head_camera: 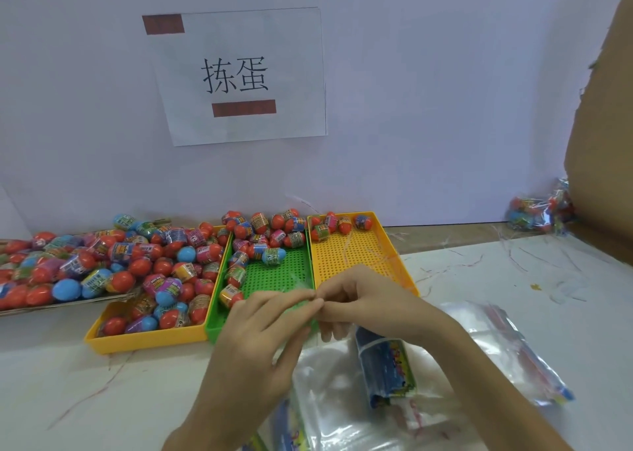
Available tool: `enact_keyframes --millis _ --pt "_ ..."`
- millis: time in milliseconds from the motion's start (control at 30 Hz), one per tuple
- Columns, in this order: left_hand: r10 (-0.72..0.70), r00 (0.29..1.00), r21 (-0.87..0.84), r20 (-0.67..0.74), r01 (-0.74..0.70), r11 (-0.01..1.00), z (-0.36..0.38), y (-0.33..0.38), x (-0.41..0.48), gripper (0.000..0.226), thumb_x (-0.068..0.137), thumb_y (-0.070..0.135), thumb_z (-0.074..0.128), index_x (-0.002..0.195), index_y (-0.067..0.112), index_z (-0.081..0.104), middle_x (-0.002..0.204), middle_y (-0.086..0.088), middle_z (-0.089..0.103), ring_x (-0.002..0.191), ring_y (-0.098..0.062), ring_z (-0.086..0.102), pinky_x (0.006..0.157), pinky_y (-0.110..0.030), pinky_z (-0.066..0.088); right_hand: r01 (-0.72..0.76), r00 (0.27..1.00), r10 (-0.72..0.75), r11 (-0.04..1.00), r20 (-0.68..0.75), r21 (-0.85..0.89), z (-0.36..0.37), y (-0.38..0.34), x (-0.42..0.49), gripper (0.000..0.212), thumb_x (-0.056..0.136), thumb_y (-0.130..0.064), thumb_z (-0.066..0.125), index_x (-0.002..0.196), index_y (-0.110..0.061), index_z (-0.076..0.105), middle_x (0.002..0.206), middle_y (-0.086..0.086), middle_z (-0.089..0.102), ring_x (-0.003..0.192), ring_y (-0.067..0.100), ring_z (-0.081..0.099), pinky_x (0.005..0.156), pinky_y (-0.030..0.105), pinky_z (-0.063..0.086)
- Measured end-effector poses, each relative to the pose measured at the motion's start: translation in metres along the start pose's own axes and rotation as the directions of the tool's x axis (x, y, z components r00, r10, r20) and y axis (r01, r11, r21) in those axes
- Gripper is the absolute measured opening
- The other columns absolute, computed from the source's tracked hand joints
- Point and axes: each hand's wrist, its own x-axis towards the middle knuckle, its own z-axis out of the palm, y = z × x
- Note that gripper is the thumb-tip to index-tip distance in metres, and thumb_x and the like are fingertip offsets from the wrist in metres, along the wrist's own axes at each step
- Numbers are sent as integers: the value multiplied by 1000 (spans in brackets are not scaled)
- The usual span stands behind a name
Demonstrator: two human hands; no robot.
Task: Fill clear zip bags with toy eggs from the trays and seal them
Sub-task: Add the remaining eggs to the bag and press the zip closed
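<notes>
My left hand (pixel 263 334) and my right hand (pixel 356 296) meet fingertip to fingertip above the front of the green tray (pixel 274 272). Between them they pinch the top edge of a clear zip bag (pixel 329 375) that hangs down toward the table. A blue printed card (pixel 387 365) shows inside or behind it. Toy eggs (pixel 260 238) in red, blue and pink lie at the back of the green tray. The yellow tray on the left (pixel 144 341) is heaped with eggs. The yellow tray on the right (pixel 359 251) holds a few eggs along its far edge.
A flat tray at far left (pixel 68 299) carries a big pile of eggs. More clear bags (pixel 513 347) lie on the white table at the right. Filled bags (pixel 537 210) sit by a cardboard box (pixel 603 142) at the far right. A paper sign (pixel 239 77) hangs on the wall.
</notes>
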Motion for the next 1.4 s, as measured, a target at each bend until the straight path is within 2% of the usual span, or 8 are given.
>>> enact_keyframes --millis 233,433,633,800,967,1167,1300,1400 --pt "-70 996 -2 -48 70 998 -1 -7 1 28 91 30 61 111 18 78 97 10 70 90 -12 61 81 -32 46 -13 1000 13 1000 -18 16 0 2 2 21 102 -19 60 102 -7 77 74 0 73 67 13 61 65 23 50" --pt "-78 990 -36 -118 75 997 -2 -10 0 23 88 29 64 85 12 78 85 9 68 83 -12 60 75 -34 48 -1 992 -7 998 -128 -61 4 0 4 21 98 -21 66 81 -24 77 63 -8 69 60 2 64 60 16 49" --pt "-102 991 -82 -89 95 992 -5 -7 -1 16 93 23 59 93 14 73 111 10 69 101 -13 61 88 -28 48 -68 954 18 985 -299 -159 3 2 5 22 95 -27 67 79 -18 79 62 -3 71 57 4 62 59 21 49" --pt "-62 998 -135 4 62 989 -1 -1 -3 11 95 23 57 103 25 64 99 13 68 86 -12 63 70 -38 54 -89 941 8 970 -337 -226 6 0 5 24 93 -26 68 70 -24 76 60 -6 68 53 3 58 62 32 53" --pt "-44 991 -57 127 52 997 0 -1 -3 31 93 29 57 123 28 66 126 19 64 116 -2 60 91 -28 50 -41 952 -55 952 -302 -304 6 0 5 18 91 -22 70 74 -22 77 61 -8 68 60 11 62 60 31 53" --pt "-87 992 -2 93 88 996 -2 -9 -3 30 91 30 58 119 25 68 116 17 64 105 -1 59 83 -28 49 59 985 -97 966 -142 -250 10 -6 3 16 90 -9 69 85 -20 79 64 -9 67 59 2 56 57 19 44" --pt "-97 992 21 81 96 995 -5 -11 -2 26 92 31 59 114 24 71 102 15 60 91 0 52 78 -23 45 28 972 -91 960 -218 -277 12 -2 6 25 87 -6 62 86 -25 79 71 2 73 60 23 60 56 35 49" --pt "-94 990 40 106 90 995 -7 -9 -1 25 92 31 57 110 24 73 94 13 56 81 -6 52 70 -26 45 21 944 -110 962 -311 -274 11 1 6 27 85 -5 61 90 -24 79 68 -3 73 57 8 61 54 24 50"
